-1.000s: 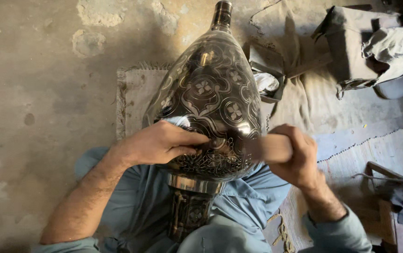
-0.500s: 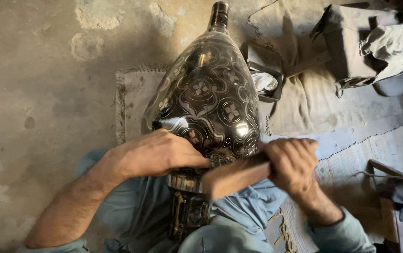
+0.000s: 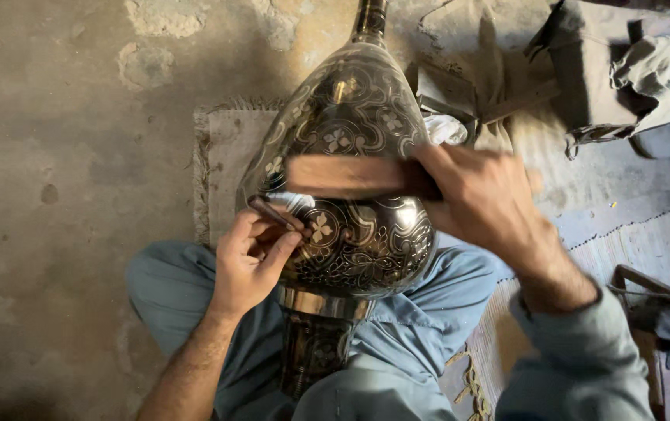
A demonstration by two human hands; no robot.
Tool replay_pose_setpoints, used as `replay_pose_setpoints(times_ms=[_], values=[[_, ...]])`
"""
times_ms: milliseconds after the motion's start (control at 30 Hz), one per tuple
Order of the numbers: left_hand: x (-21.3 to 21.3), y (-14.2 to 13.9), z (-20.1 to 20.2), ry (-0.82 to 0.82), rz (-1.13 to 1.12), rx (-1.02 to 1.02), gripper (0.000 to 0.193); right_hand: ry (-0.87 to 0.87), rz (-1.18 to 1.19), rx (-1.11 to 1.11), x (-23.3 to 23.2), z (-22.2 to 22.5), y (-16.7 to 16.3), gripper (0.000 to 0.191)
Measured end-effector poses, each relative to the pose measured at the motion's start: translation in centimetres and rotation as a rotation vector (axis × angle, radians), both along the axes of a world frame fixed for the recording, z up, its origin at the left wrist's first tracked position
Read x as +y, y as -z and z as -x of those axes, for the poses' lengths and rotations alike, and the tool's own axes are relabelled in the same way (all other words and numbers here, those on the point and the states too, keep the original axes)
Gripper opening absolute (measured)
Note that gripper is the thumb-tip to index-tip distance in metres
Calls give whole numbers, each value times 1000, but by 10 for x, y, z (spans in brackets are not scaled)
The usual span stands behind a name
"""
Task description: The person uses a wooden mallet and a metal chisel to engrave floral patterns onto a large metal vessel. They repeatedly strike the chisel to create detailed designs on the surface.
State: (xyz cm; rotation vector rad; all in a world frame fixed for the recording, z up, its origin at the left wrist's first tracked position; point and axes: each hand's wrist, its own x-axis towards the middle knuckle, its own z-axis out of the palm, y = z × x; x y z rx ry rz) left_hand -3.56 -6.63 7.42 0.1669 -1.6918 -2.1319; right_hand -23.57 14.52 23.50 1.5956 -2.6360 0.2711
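My left hand (image 3: 251, 261) holds a thin chisel (image 3: 274, 213) against the engraved metal vase (image 3: 343, 187). My right hand (image 3: 479, 199) grips a wooden mallet (image 3: 350, 175) above it.

One engraved vase (image 3: 350, 179), one mallet (image 3: 350, 176), one chisel (image 3: 273, 212)

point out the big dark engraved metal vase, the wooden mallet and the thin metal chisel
big dark engraved metal vase (image 3: 358, 117), head view, on its upper patterned belly
wooden mallet (image 3: 343, 176), head view, on the blurred wooden block
thin metal chisel (image 3: 273, 212), head view, on the shaft above the left hand's fingers
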Motion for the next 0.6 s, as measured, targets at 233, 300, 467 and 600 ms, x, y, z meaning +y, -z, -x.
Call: replay_pose_setpoints(times_ms=[233, 300, 467, 600], values=[[-2, -7, 2, 15, 44, -62, 27, -148, -252, -118, -77, 8, -44, 33], [-2, -9, 0, 28, 18, -142, 26, -171, -421, 28, -91, 6, -51, 34], [2, -8, -4, -25, -7, -49, 32, -317, -151, 172, -109, 6, -59, 42], [7, -2, -6, -47, -76, -8, 30, -383, -48, 179, -118, 6, -62, 40]])
